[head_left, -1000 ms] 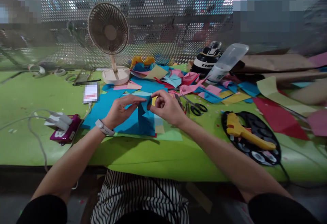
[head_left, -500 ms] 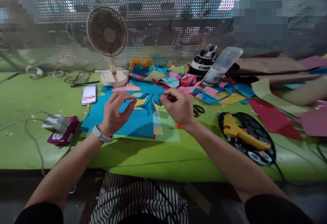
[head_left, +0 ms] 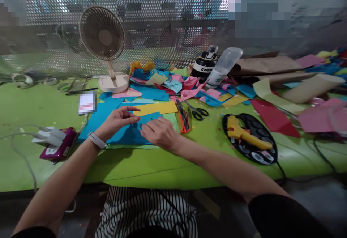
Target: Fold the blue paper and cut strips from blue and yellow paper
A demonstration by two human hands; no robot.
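Left grip [head_left: 115, 121] of mine is spread, thumb and fingers facing right with a gap between their tips and nothing pinched in it that I can make out. With the right grip [head_left: 162, 133], just beside it, fingers point left and bend down over the blue paper [head_left: 127, 135]; whether they press it, pinch an edge or only hover, I cannot tell.

A second ago both grips had a small folded blue piece pinched between them, lifted off the sheets. It no longer stands up between my hands, and against so much blue I can't single it out. As I judge it, that handling has been broken off, and the work is now down at sheet level.

The blue paper lies flat beneath and between my hands, reaching out to the left. Just behind it, the yellow strip [head_left: 159, 108] lies in plainer view, and right of my fingers the orange cutter [head_left: 185, 125], mostly hidden half a second ago, now shows whole beside the scissors [head_left: 201, 113].

Farther out on the green tabletop [head_left: 141, 164], a heap of coloured paper [head_left: 173, 85] sits at the back, and the yellow glue gun [head_left: 248, 137] rests on the black palette [head_left: 255, 124] to my right.
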